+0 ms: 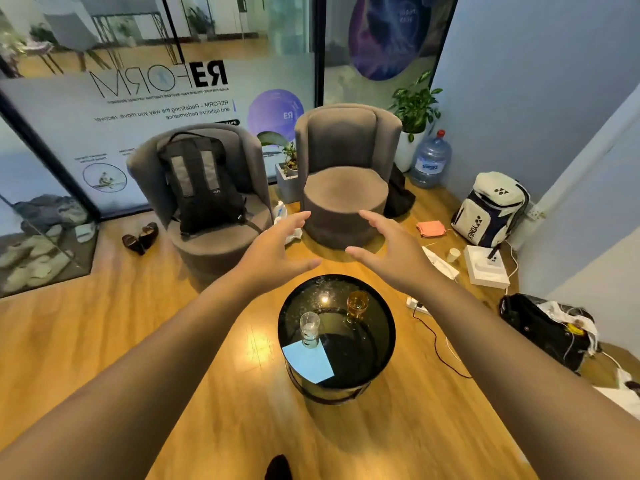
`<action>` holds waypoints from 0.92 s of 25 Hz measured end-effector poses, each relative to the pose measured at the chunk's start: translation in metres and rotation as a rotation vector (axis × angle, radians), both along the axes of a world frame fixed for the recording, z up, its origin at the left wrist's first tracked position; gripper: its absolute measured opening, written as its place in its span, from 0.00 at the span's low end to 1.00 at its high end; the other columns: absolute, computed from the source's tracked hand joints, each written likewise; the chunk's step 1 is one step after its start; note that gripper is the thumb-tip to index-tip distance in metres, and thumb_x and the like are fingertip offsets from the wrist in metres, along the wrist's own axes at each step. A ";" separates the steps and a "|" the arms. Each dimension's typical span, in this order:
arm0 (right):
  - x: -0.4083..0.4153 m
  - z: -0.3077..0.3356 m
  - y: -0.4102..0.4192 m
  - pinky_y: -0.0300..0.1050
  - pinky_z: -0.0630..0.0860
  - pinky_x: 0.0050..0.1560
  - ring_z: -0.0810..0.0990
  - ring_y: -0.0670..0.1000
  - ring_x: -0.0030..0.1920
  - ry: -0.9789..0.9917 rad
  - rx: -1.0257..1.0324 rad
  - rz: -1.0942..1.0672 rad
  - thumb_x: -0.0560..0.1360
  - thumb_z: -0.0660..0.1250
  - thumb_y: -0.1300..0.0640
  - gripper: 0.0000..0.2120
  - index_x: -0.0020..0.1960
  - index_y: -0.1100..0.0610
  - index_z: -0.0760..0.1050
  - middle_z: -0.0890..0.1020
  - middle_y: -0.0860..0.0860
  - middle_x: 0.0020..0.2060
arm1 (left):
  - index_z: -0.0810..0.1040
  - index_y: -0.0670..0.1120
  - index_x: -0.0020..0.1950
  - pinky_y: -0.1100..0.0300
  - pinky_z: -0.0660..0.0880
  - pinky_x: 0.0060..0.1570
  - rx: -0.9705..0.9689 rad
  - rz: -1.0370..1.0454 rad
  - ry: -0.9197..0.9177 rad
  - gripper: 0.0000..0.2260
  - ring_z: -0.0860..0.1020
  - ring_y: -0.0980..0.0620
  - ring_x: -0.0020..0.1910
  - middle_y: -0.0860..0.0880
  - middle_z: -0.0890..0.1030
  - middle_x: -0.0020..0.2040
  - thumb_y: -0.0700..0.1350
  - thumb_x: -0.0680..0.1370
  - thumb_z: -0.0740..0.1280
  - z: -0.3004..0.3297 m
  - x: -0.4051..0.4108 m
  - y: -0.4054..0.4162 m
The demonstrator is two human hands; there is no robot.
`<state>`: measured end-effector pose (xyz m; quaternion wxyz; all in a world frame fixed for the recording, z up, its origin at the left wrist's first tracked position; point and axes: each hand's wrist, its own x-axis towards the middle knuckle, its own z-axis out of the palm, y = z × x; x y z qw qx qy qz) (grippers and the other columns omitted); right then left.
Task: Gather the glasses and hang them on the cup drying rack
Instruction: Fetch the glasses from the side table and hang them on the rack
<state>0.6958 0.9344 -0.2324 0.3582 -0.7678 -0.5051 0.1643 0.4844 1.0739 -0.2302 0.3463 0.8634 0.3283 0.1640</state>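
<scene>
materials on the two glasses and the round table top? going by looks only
Clear glass: looks like colourless transparent glass, the table showing through it. Amber glass: tinted transparent glass or possibly plastic, glowing orange. Round table top: dark glossy surface, likely smoked glass or polished stone; it mirrors a ceiling light.
</scene>
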 end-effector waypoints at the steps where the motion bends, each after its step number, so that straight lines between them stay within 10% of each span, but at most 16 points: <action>1: 0.002 -0.006 0.009 0.42 0.68 0.61 0.69 0.49 0.75 0.009 -0.016 -0.014 0.76 0.74 0.40 0.36 0.80 0.41 0.64 0.70 0.46 0.77 | 0.62 0.57 0.82 0.55 0.67 0.69 -0.017 -0.020 0.000 0.41 0.69 0.54 0.75 0.53 0.72 0.77 0.55 0.73 0.79 -0.009 0.005 0.011; 11: 0.024 -0.108 0.097 0.45 0.69 0.63 0.69 0.51 0.76 0.111 -0.201 -0.122 0.76 0.73 0.40 0.36 0.80 0.41 0.63 0.69 0.48 0.78 | 0.55 0.63 0.82 0.53 0.68 0.70 -0.213 -0.142 0.082 0.47 0.68 0.53 0.76 0.54 0.70 0.78 0.59 0.71 0.80 -0.140 0.050 0.116; 16: 0.045 -0.188 0.120 0.44 0.68 0.63 0.70 0.51 0.75 0.172 -0.258 -0.133 0.77 0.72 0.39 0.34 0.80 0.40 0.63 0.70 0.47 0.77 | 0.51 0.65 0.83 0.74 0.65 0.59 -0.314 -0.133 0.126 0.51 0.68 0.62 0.72 0.55 0.69 0.79 0.60 0.69 0.81 -0.238 0.062 0.133; 23: 0.070 -0.303 0.127 0.42 0.67 0.61 0.72 0.50 0.72 0.183 -0.355 -0.118 0.76 0.74 0.42 0.35 0.79 0.42 0.64 0.73 0.47 0.74 | 0.50 0.68 0.82 0.45 0.75 0.68 -0.321 -0.142 0.136 0.50 0.69 0.54 0.76 0.57 0.70 0.77 0.61 0.69 0.79 -0.343 0.087 0.141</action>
